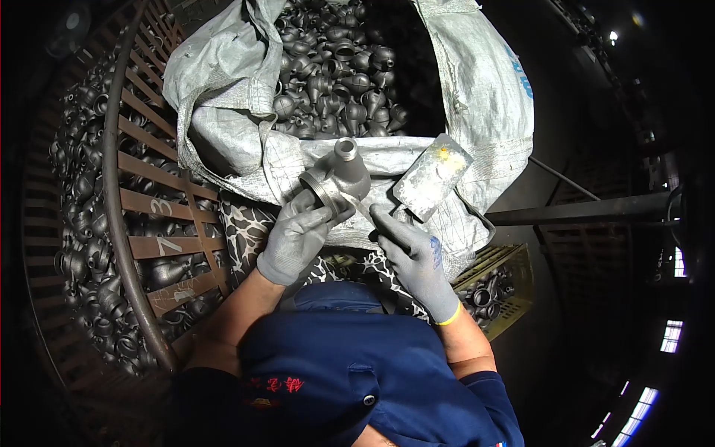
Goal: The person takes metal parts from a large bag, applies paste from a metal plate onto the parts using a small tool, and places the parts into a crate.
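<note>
My left hand (296,237), in a grey glove, is closed round the lower left side of a dark grey metal casting (346,177), whose narrow neck points up. My right hand (408,249), gloved in grey with a yellow cuff edge, is closed on a thin tool (365,212) that touches or nearly touches the casting's lower right side. Most of the tool is hidden by the fingers. Just above and right of my right hand, a worn, pale rectangular plate (432,177) with yellow smears lies against the front of the white sack (491,112).
Many dark castings (335,82) fill the open sack. At the left stands a rusty slatted metal cage (160,205) with more castings. A yellow-green crate (514,298) holding castings is at the lower right. A metal bar (581,212) runs out to the right.
</note>
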Motion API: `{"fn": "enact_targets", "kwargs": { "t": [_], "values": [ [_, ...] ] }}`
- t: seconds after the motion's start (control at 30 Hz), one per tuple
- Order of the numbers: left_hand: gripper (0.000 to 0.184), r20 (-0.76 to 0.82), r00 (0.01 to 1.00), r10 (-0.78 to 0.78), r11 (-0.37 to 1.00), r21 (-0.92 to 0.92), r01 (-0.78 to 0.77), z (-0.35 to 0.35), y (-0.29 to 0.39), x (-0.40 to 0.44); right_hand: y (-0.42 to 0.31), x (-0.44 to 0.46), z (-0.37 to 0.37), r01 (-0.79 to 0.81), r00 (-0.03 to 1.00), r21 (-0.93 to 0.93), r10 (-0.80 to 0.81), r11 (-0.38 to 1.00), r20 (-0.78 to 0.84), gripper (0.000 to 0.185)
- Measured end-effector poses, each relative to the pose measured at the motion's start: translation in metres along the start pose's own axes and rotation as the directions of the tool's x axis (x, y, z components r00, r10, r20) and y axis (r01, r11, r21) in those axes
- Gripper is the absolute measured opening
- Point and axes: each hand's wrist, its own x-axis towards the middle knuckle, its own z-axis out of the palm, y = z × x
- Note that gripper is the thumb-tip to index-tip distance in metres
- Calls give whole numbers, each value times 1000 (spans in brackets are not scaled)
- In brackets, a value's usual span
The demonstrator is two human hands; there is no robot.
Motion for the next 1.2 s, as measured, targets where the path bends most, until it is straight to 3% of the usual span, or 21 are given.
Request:
{"fn": "enact_targets", "kwargs": {
  "t": [0.27, 0.43, 0.47, 0.53, 0.67, 0.77, 0.83, 0.97, 1.03, 1.07, 1.13, 1.2],
  "values": [
    [35, -54, 995, 89, 990, 118, -82, 11, -2, -4, 3, 4, 8, 64, 998, -148, -67, 987, -11, 36],
    [28, -92, 993, 77, 987, 145, -63, 4, -6, -6, -6, 6, 6, 97, 995, -244, -102, 965, -10, 48],
    [28, -92, 993, 77, 987, 145, -63, 0, -7, -6, -7, 7, 5, 97, 995, -244, -102, 965, -10, 48],
    [46, -86, 993, 79, 982, 178, -63, -4, -8, -5, -9, 7, 3, 104, 995, -345, -100, 933, 28, 52],
    [45, -68, 994, 88, 977, 200, -73, 4, -7, -6, -8, 7, -2, 105, 994, -360, -92, 927, 53, 52],
    [45, -70, 994, 86, 971, 231, -68, -2, -9, -8, -4, 7, -6, 80, 995, -308, -57, 948, 83, 50],
    [47, -74, 993, 90, 945, 322, -62, -4, -10, -9, 9, 7, -5, 100, 994, -164, -90, 982, 66, 44],
    [48, -35, 996, 86, 948, 311, -71, 4, -9, -8, 5, 7, -6, 52, 998, -157, -45, 986, 47, 42],
    [30, -72, 991, 114, 957, 277, -90, 11, -7, -9, -1, 8, -8, 88, 993, -247, -64, 965, 101, 48],
    [30, -73, 991, 115, 957, 277, -90, 10, -8, -9, -5, 9, -10, 88, 993, -246, -64, 965, 102, 48],
    [31, -76, 991, 110, 956, 280, -84, 6, -8, -10, -12, 10, -15, -39, 978, -291, 97, 956, 185, 46],
    [28, -94, 989, 117, 962, 260, -89, 13, -8, -9, -3, 8, -13, -34, 984, -212, 71, 977, 166, 45]
  ]
}}
